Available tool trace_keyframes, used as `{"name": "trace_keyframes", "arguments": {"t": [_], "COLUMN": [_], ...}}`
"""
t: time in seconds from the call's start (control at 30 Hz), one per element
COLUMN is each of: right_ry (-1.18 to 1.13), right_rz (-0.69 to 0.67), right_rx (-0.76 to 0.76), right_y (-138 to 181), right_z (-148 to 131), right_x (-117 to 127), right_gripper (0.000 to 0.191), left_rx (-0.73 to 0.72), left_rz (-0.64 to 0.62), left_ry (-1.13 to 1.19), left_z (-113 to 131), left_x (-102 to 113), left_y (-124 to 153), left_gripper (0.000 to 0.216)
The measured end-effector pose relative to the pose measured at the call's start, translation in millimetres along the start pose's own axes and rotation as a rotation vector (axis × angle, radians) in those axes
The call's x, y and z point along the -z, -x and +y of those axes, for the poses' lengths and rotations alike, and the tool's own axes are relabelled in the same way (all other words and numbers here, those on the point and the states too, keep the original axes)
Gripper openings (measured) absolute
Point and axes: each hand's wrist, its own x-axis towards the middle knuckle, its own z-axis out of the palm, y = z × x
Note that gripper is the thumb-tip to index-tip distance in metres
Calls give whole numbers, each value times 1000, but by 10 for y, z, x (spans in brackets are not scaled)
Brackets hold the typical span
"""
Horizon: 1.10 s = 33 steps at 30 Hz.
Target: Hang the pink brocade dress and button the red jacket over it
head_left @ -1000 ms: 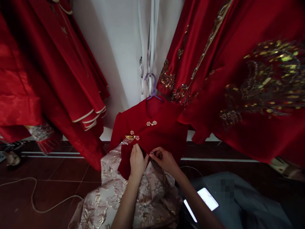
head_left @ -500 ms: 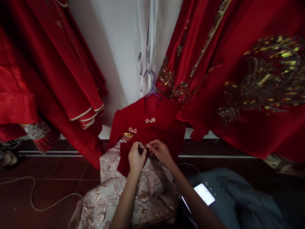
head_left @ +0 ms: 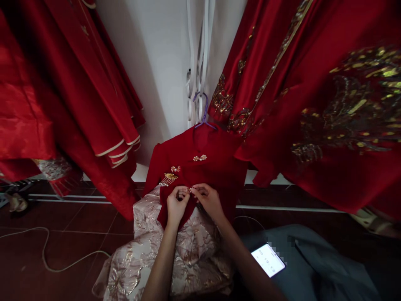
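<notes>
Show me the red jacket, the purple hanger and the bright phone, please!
Red jacket [head_left: 208, 172]: head view, on the front cloth below the top clasp.
Purple hanger [head_left: 205, 114]: head view, on the hook's lower stem.
Bright phone [head_left: 268, 260]: head view, on the lit screen.

Lighting: dim overall; white wall [head_left: 166, 62] palest at upper centre, a soft grey shadow down its left part. Phone screen [head_left: 268, 260]: brightest patch, glaring, its digits faint. Pixelated blocks beside it. Gold sequins [head_left: 360, 104]: scattered glints, smeared. Floor [head_left: 78, 246]: near-black red. Left hand [head_left: 177, 205] and right hand [head_left: 208, 200]: moderately lit, fingertip detail soft. Edges: wide-angle stretching, darkened corners.
</notes>
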Motion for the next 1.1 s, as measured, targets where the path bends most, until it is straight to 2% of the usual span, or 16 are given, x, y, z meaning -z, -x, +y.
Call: {"name": "trace_keyframes", "arguments": {"t": [0.13, 0.27, 0.47, 0.77, 0.83, 0.97, 1.03, 1.1], "right_ry": [134, 190, 241, 237, 254, 369, 414, 443], "right_rz": [66, 115, 149, 80, -4, -168, -185, -163], "right_rx": [120, 177, 181, 150, 138, 152, 168, 173], "right_y": [45, 70, 76, 39, 19, 2, 3, 2], "right_z": [-41, -66, -25, 77, 68, -35, -117, -197], "right_x": [-50, -74, -87, -63, -3, 243, 389, 512], "right_gripper": [22, 22, 25, 19, 18, 20, 19, 18], "left_rx": [10, 22, 40, -3, -18, -48, -63, -79], "left_rz": [-36, 1, -8, -88, -66, 115, 186, 175], "left_ry": [13, 13, -11, -77, -106, -110, -100, -135], "left_z": [45, 77, 23, -20, -36, -66, -67, -52], "left_x": [11, 3, 5, 44, 32, 27, 36, 44], "left_y": [11, 19, 13, -1, 2, 11, 18, 28], "left_gripper": [21, 19, 20, 15, 15, 18, 17, 14]}}
